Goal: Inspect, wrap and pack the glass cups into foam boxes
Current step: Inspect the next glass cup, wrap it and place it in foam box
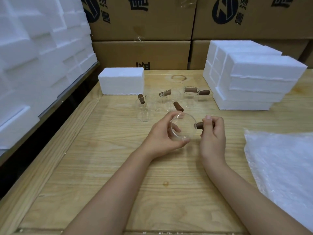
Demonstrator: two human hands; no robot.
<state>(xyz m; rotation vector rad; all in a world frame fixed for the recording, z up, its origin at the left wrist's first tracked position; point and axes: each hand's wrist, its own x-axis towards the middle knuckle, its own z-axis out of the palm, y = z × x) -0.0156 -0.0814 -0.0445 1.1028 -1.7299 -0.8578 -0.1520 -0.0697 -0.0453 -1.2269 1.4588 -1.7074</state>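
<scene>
**Cup held sideways in both hands, under inspection**

The cup [186,122] is off the table [118,175], held above its middle, just in front of the other cups [169,100]. It lies on its side. One round end faces up toward the camera, though I cannot tell whether that end is the mouth or the base. The brown handle [199,124] sticks out sideways toward the person's right.

The left hand [160,136] cradles the glass body. Its thumb curls over the far rim, and its fingers wrap underneath and show through the glass. The right hand [212,134] pinches the handle between thumb and curled fingers. The cup's long line, from body to handle, therefore runs left to right between the two hands.

This looks like the inspection step, since nothing is wrapped yet. The wrap [279,167] lies flat at the right edge of the table, well apart from the cup and nearest the right hand. A single foam box [121,81] sits at the far left, behind the other cups. More foam boxes [254,78] are stacked at the far right.

The next move probably turns on the handle. Because it already points toward the wrap, the right hand could carry the cup over by it. Alternatively, the left hand could take the full weight of the body, which would free the right hand to pull a sheet. Smooth glass held by one hand could slip, so a firm hold on the body matters.
</scene>
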